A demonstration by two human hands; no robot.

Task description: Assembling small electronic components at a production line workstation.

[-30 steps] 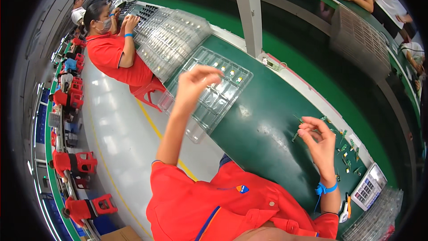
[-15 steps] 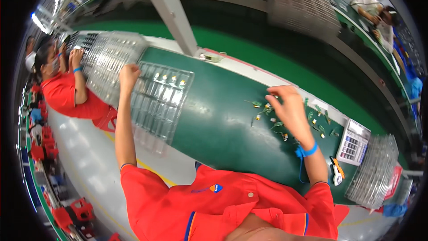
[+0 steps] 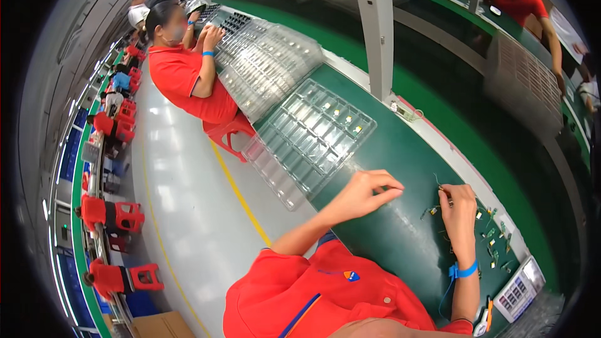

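My right hand [image 3: 461, 211], with a blue wrist strap [image 3: 463, 270], pinches a small green circuit board [image 3: 441, 188] with a thin wire sticking up. More small circuit boards [image 3: 493, 241] with thin leads lie scattered on the green table, mostly right of that hand. My left hand [image 3: 370, 193] hovers over the table to the left, open, thumb apart from the fingers and nothing between them. Beyond it lies a clear plastic tray [image 3: 311, 144] with rows of compartments; a few small white-and-yellow parts [image 3: 348, 120] sit in its far row.
A calculator [image 3: 518, 290] and orange-and-white snips [image 3: 484, 319] lie at the near right. Stacked clear trays [image 3: 269, 56] stand farther left, beside a seated co-worker in red [image 3: 181, 81]. A grey post [image 3: 375, 31] rises from the table's far edge, with a dark conveyor [image 3: 432, 81] behind.
The view has swung left. My left hand has come away from beside the tray toward my right hand. My right hand has gone from loosely spread fingers to a pinch on a circuit board.
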